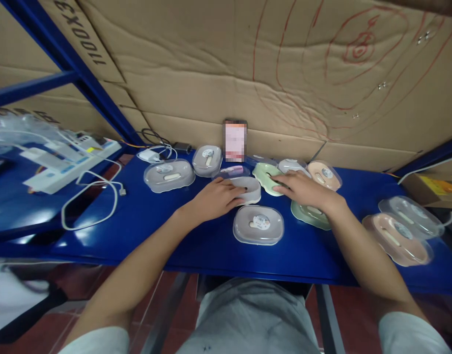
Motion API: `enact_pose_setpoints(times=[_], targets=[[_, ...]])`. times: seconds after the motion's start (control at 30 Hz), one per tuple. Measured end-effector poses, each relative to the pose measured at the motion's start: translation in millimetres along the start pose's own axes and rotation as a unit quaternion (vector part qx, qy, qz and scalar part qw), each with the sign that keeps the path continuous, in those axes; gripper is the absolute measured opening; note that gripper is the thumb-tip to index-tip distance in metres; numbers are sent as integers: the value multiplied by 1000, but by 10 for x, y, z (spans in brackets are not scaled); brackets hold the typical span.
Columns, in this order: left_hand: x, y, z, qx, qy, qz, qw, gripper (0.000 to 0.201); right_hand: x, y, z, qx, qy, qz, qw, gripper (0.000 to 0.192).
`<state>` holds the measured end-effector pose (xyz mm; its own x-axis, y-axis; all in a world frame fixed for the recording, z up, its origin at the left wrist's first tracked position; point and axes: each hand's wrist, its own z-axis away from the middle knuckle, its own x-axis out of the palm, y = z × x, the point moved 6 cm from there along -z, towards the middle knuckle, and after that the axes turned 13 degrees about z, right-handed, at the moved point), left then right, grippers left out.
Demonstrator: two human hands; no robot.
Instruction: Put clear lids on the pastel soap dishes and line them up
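My left hand is over the left side of a pale grey oval plastic box, its fingers curled across the rim and its thumb along the near side. The box shows no clear lid. A light green wavy-edged oval box lies tilted beside it, and my right hand grips its right edge between thumb and fingers. Beneath my right wrist sits a darker green box with a clear lid, partly hidden. A lidded grey box with a round label lies nearer me.
Lidded boxes stand left and behind, with peach ones at right. A phone leans on the cardboard wall. Left are a power strip and a white cable. The blue table ends near my body.
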<state>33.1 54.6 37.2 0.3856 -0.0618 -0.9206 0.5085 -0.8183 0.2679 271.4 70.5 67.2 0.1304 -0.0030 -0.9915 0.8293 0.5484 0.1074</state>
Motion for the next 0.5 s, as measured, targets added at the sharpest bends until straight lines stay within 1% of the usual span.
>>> enact_pose_setpoints(times=[0.17, 0.23, 0.3, 0.4, 0.43, 0.5], targets=[[62, 22, -32, -2, 7, 7, 1000, 30, -46, 144, -11, 4, 21, -74, 997, 51], [84, 27, -48, -4, 25, 0, 1000, 30, -45, 253, -19, 11, 34, -94, 995, 51], [82, 33, -62, -4, 53, -7, 999, 30, -42, 446, -10, 49, 58, -98, 992, 50], [40, 27, -71, -9, 94, -31, 995, 29, -37, 809, 59, 142, 85, -60, 984, 50], [23, 16, -71, -13, 103, -40, 994, 28, -32, 906, 90, 163, 83, -45, 982, 48], [-11, -12, -70, -23, 113, -55, 992, 23, -13, 1019, 141, 174, 63, -37, 982, 43]])
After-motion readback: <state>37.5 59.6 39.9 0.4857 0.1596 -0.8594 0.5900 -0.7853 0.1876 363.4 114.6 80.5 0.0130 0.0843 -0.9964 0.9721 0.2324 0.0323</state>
